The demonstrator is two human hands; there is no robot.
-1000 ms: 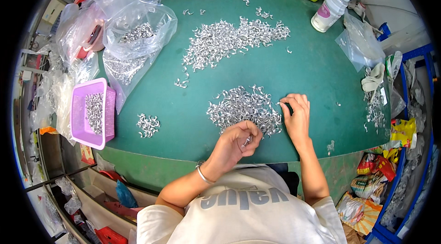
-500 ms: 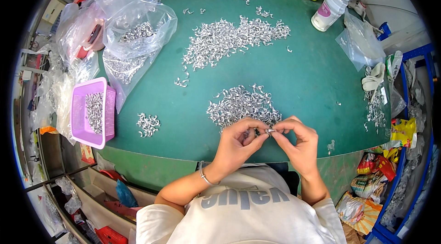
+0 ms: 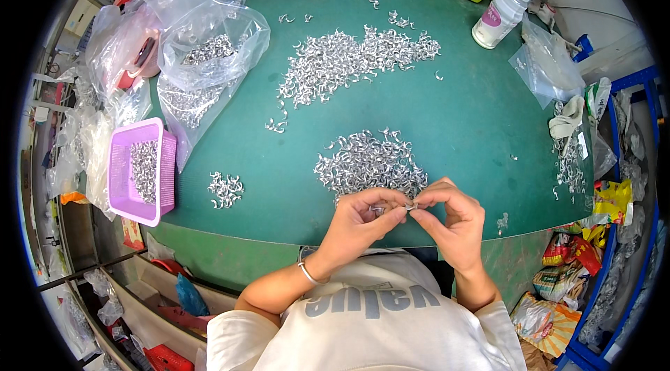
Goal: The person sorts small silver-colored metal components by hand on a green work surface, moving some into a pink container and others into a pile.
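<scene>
A white plastic bottle [image 3: 501,16] with a pink label stands at the green table's far right. Clear plastic bags [image 3: 209,57] holding small metal parts lie at the far left, another clear bag [image 3: 548,64] right of the bottle. Colourful printed wrappers [image 3: 569,259] crowd below the table's right edge.

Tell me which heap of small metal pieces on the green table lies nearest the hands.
The middle heap, just beyond both hands. The larger heap lies farther back, and the small cluster sits off to the left.
</scene>
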